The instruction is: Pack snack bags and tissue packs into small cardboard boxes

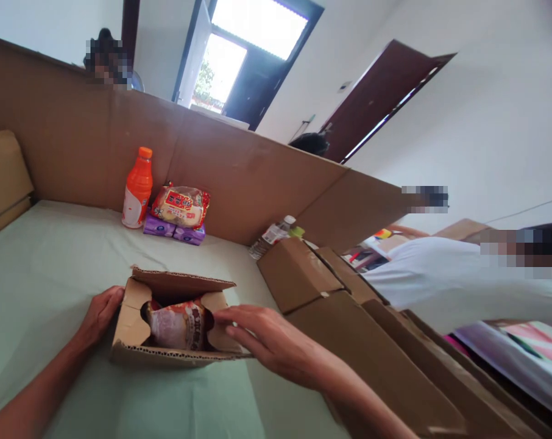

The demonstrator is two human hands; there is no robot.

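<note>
A small cardboard box (180, 356) with its top flaps up sits on the pale green cloth before me. Inside it lies a printed snack packet (178, 326), white with red and dark lettering. My left hand (102, 312) holds the box by its left side, its fingertips partly hidden behind the cardboard. On the right, my right hand (276, 344) has its fingers stretched out against the box's folded-in side flap (221, 323). The bottom of the box's inside is hidden by the packet.
Toward the back stand an orange bottle (138, 192) and a bread packet (181, 206) on purple tissue packs (174, 231). A clear bottle (272, 236) leans near stacked cardboard boxes (298, 274) at right. A cardboard wall (239, 164) closes the back; other people are beyond it.
</note>
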